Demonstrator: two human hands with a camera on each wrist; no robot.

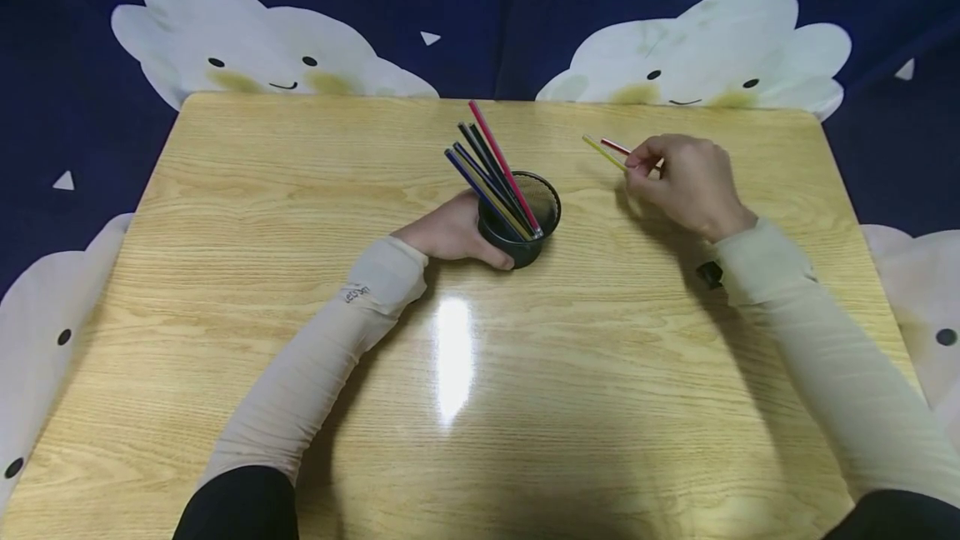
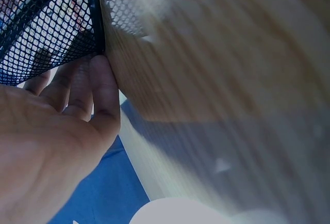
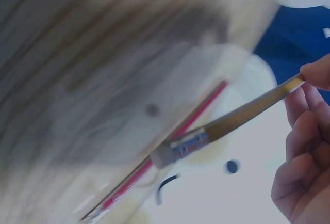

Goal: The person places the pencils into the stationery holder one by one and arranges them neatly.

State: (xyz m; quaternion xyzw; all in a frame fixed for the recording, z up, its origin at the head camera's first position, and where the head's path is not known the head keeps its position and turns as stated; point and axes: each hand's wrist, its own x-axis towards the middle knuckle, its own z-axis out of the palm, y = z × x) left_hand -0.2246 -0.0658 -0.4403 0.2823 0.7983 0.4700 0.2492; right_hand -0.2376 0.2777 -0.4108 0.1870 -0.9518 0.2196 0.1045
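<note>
My left hand [image 1: 450, 227] grips a black mesh pencil cup [image 1: 527, 252] from its left side, thumb along the front. Several pencils [image 1: 491, 182] lean leftward out of the cup, dark ones with one pinkish-red. In the left wrist view the fingers [image 2: 105, 92] curl against the mesh by the tabletop. Farther right, my right hand [image 1: 690, 182] pinches a yellow pencil [image 3: 242, 110] between thumb and fingers. Its far end is greyish, with a blue-and-white marking beside it. Behind it, a red pencil [image 3: 202, 108] appears to lie on the table near the back edge.
The wooden table [image 1: 585, 373] ends at a dark blue cloth [image 1: 495, 15] printed with white clouds. A small black object [image 1: 709, 274] shows beside the right cuff. Light glares off the tabletop in front of the cup.
</note>
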